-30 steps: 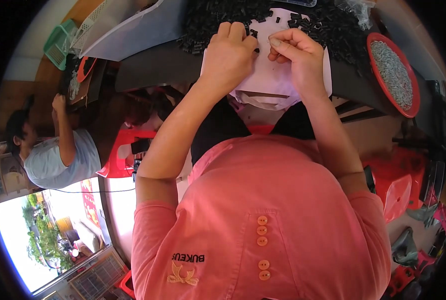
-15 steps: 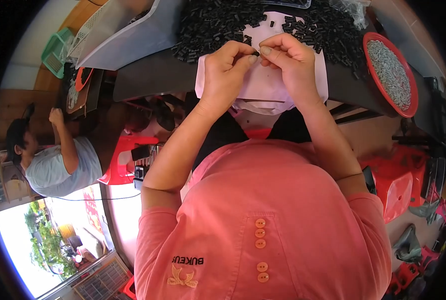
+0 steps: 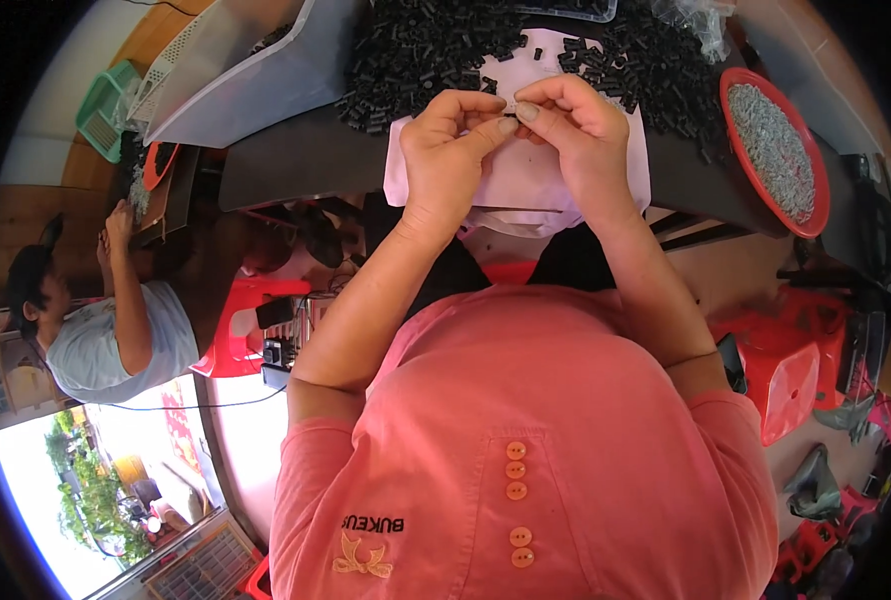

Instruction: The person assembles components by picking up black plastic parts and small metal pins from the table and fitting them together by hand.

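Over a pale pinkish cloth (image 3: 526,185) at the table's near edge, both my hands meet fingertip to fingertip. My left hand (image 3: 448,150) pinches a small black part (image 3: 511,115), mostly covered by the fingers. My right hand (image 3: 588,140) is closed in a pinch at the same spot; whether it grips the black part or a tiny pin there is too small to tell. Beyond the hands lies a wide heap of short black cylindrical parts (image 3: 421,55), spreading to both sides of the cloth. On the right, a red round tray (image 3: 824,190) holds many small silvery metal pieces (image 3: 771,145).
A translucent plastic bin (image 3: 256,85) stands at the left on the dark table (image 3: 301,165). Further left are a green basket (image 3: 106,115) and a co-worker (image 3: 126,330) seated at another table. Red stools (image 3: 791,385) stand at the right. A clear bag (image 3: 701,25) lies at the back.
My fingertips have drawn closer together around the small part. The view has shifted slightly. The co-worker's hands have come lower and nearer the small tray beside them.
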Available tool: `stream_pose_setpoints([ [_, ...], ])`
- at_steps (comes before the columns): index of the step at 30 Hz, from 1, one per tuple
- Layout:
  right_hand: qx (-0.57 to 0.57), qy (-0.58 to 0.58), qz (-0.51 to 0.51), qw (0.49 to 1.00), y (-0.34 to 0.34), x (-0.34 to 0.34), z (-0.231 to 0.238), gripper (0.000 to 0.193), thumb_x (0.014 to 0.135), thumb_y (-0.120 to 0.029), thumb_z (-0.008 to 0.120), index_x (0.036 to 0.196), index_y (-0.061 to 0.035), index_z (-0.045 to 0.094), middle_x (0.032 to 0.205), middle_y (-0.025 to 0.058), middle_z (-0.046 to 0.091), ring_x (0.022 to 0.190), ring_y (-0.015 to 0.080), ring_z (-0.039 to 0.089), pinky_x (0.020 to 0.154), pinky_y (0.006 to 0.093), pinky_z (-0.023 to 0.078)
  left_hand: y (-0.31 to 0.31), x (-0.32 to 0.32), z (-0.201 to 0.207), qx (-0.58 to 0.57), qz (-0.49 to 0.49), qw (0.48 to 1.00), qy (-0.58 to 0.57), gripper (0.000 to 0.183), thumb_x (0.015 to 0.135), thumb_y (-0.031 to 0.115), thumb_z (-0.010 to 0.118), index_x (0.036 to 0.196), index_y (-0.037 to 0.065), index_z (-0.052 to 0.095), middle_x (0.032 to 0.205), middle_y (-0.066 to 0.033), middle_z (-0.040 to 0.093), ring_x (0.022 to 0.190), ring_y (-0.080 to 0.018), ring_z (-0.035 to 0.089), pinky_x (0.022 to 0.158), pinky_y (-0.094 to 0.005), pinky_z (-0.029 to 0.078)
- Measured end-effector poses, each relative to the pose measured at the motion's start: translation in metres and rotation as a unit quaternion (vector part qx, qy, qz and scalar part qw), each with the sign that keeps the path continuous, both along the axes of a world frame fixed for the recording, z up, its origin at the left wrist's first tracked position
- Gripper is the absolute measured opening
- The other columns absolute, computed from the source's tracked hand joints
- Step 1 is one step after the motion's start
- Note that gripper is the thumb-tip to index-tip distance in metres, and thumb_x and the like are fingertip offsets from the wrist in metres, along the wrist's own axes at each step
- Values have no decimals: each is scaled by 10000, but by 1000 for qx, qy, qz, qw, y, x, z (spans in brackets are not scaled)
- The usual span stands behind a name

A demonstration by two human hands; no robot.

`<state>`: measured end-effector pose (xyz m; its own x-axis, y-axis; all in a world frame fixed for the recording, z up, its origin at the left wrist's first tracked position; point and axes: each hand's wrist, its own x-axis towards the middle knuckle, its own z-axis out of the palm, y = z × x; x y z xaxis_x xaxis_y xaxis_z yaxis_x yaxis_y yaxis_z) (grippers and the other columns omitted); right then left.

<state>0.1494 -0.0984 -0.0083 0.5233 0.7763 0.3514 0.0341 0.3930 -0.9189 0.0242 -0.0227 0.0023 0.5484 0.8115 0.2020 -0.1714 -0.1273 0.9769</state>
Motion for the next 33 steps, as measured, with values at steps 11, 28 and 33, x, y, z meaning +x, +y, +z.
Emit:
stream_pose_setpoints([
  [11, 53, -51, -23, 997, -4, -1, -3, 107, 890, 1, 628, 996, 14, 633, 902, 27, 656, 789, 63, 598, 727, 195, 488, -9, 5, 4, -160, -57, 975, -142, 120, 811, -38, 700, 909, -57, 633, 724, -80, 635, 548, -109, 544, 484, -207, 403],
  [28, 56, -89, -4, 994, -1, -1, -6, 93, 872, -10, 647, 964, -13, 657, 846, 23, 671, 787, 78, 630, 711, 211, 490, 1, -8, 2, -22, -41, 998, -45, 155, 825, -35, 680, 976, -63, 657, 760, -74, 638, 570, -119, 556, 505, -223, 430],
  [33, 43, -139, -43, 988, 0, -2, -5, 97, 862, 0, 645, 957, -14, 654, 838, 34, 672, 775, 91, 631, 698, 219, 490, 3, -10, 3, 2, -30, 1000, -3, 138, 803, -1, 724, 933, -16, 681, 693, -3, 599, 533, -45, 501, 452, -191, 382],
])
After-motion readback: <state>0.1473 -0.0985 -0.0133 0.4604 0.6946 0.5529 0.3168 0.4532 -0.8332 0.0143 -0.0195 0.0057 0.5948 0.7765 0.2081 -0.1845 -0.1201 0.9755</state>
